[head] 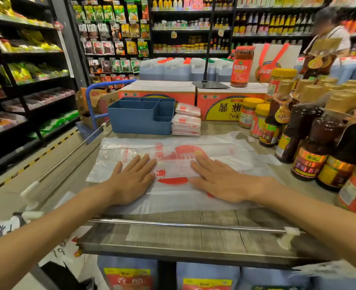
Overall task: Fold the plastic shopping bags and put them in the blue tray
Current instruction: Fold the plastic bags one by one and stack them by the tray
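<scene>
Two bare hands lie flat, palms down, fingers straight and close together, on a plastic bag (173,168) spread across a grey wood-grain table (194,233). The left hand (132,181) presses the bag's left part; the right hand (219,181) presses its right part. Neither hand grips anything. Between them shows a folded strip of the bag with red print. The bag is clear to white, wrinkled, and lies crosswise, its far edge reaching toward the back of the table.

Behind the bag, at the back left, stands the blue tray (139,120), a deep box with several compartments; from this view no bags show inside it. Just beside its right wall sits a stack of folded bags (186,124), white with red marks, touching or nearly touching the tray.

To the right of the bag stand dark sauce bottles (311,151) with gold caps and jars (249,111) with yellow lids. Behind the tray and stack are red and yellow cartons (221,103), with a tall red jar (241,66) on top. A metal rail (183,225) runs along the near table edge. Store shelves (26,70) full of packets line the left and the back, and a person (328,36) stands far right, blurred
</scene>
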